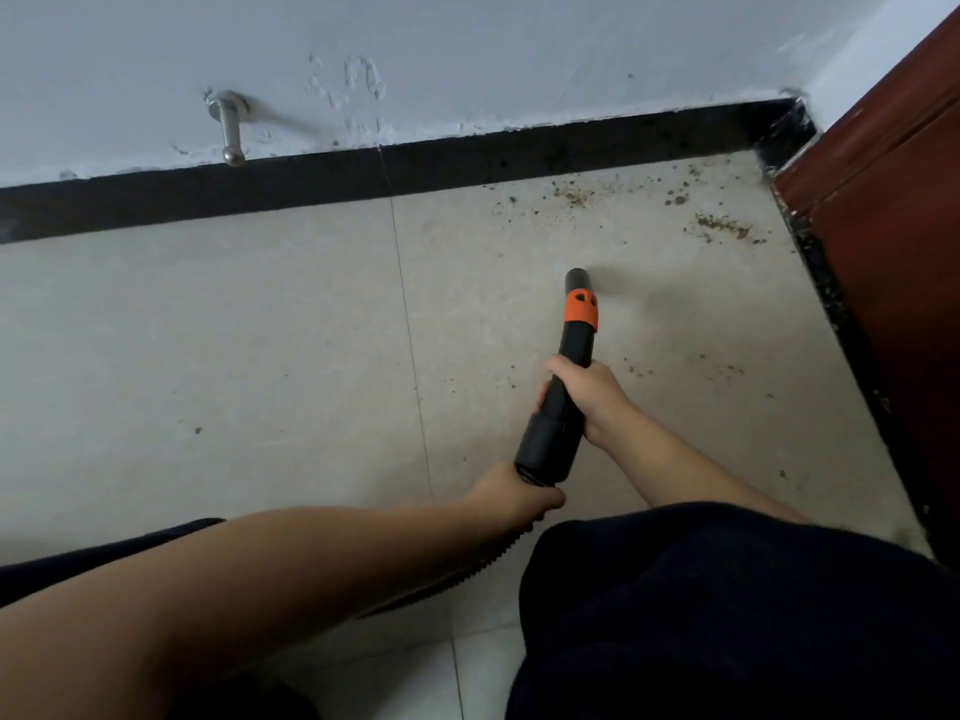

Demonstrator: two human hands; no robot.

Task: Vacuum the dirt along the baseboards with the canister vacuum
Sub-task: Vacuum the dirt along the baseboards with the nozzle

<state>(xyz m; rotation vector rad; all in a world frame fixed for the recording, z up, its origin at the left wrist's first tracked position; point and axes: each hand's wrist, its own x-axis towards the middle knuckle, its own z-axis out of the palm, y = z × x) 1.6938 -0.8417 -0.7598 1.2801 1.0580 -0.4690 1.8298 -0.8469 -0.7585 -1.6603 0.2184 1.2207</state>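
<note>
Both hands — left (519, 493) at hose (467, 569), right (584, 392) higher — are wrapped round wand (563, 376); nozzle (577, 280) should be swept low into dirt (719, 227) by baseboard (519, 158).

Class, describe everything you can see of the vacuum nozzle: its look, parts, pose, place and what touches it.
The nozzle is a black tube, plastic by its look, with an orange collar near the open tip. It points away from the person toward the corner, with scattered dirt beyond its tip. Whether the tip touches the floor cannot be told. The right hand grips its middle; the left hand holds the wider rear cuff, where a ribbed hose joins.
</note>
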